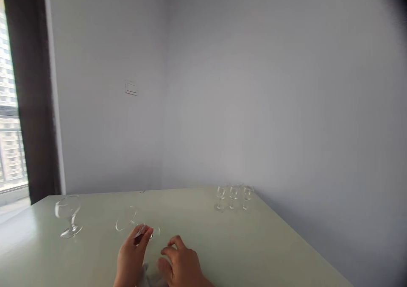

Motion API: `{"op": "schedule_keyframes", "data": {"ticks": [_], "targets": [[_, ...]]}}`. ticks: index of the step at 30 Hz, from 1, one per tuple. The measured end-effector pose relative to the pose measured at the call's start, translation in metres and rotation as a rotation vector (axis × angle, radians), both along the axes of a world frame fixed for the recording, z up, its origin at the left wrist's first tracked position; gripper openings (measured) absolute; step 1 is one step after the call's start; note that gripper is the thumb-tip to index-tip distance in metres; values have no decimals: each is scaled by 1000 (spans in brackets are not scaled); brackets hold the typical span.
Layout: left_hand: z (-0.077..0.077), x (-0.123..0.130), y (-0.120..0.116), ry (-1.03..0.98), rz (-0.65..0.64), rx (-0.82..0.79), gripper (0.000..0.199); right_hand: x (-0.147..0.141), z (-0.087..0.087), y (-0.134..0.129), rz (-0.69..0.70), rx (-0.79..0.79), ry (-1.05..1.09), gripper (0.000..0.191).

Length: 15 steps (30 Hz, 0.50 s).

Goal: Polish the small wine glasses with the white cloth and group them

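My left hand (133,253) pinches a clear stemmed glass by its stem. The tilted bowl of that stemmed glass (126,219) points up and left, while its round foot shows at the right of my fingertips. Just right of it, my right hand (182,261) has its fingers curled but apart, with nothing visible between them. Below and between both hands lies a whitish, cloth-like thing (144,280), partly cut off by the frame's bottom edge and partly hidden by my right hand.
One large stemmed glass (70,217) stands upright on the pale green table (254,249) at left. Several small stemmed glasses (233,193) stand near its far right corner. Grey walls (222,87) border the table, with a window (9,109) at far left.
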<state>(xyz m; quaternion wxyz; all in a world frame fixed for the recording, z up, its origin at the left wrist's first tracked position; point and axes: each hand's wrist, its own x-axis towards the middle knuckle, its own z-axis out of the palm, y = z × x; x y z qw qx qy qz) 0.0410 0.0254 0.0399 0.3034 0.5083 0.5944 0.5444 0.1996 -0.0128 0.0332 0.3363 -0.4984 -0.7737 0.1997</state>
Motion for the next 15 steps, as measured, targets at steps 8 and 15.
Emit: {"op": "schedule_keyframes", "data": {"ticks": [8, 15], "targets": [[-16, 26, -11, 145, -109, -91, 40, -3, 1, 15, -211, 145, -3, 14], [-28, 38, -11, 236, -176, -7, 30, -3, -10, 20, -214, 90, -124, 19]]}}
